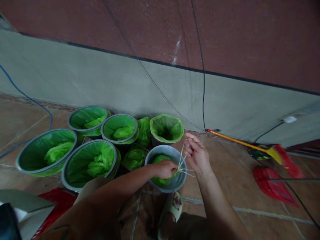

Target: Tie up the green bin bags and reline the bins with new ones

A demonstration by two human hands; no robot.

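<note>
My left hand is closed around the bunched top of a green plastic bag, over a grey bucket. Thin white string fans out in several strands from just beyond its fingers. My right hand is raised to the right of the bucket, thumb and fingers pinched on a strand of that string. The bag lies low inside the bucket, partly hidden behind my left hand and forearm.
Several bins lined with green bags, including one grey-rimmed bin, stand at left. A green-lined bin is behind the bucket by the wall. At right lie a broom and a red dustpan. Black cables hang along the wall.
</note>
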